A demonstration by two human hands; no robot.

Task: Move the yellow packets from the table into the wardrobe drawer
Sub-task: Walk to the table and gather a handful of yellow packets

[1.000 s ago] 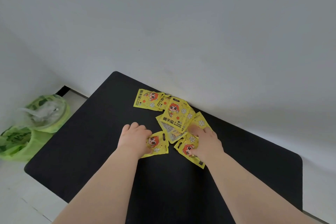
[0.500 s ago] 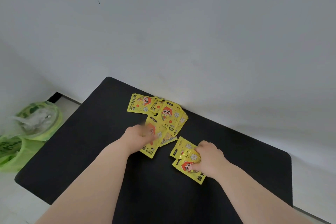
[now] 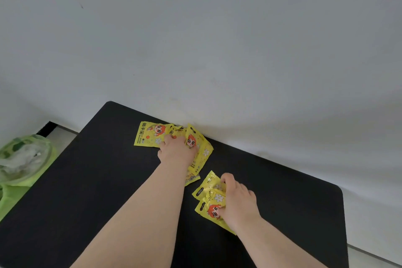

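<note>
Yellow packets (image 3: 150,135) lie at the centre of the frame on a black table (image 3: 87,180), against a white wall (image 3: 217,39). One reads "HAND WARMER" beside a red-haired cartoon face. The left hand (image 3: 177,151) presses closed onto the far pile; the right hand (image 3: 237,200) clamps two crumpled packets (image 3: 210,201) lower right. Green bags (image 3: 24,159) sit at left.

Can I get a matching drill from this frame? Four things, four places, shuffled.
Things:
1. left hand
2. right hand
3. green bag
4. table

Places:
A. on the floor, left of the table
B. on the packets by the wall
C. against the white wall
D. on the packets nearer the person

Pairs: 1-B, 2-D, 3-A, 4-C
</note>
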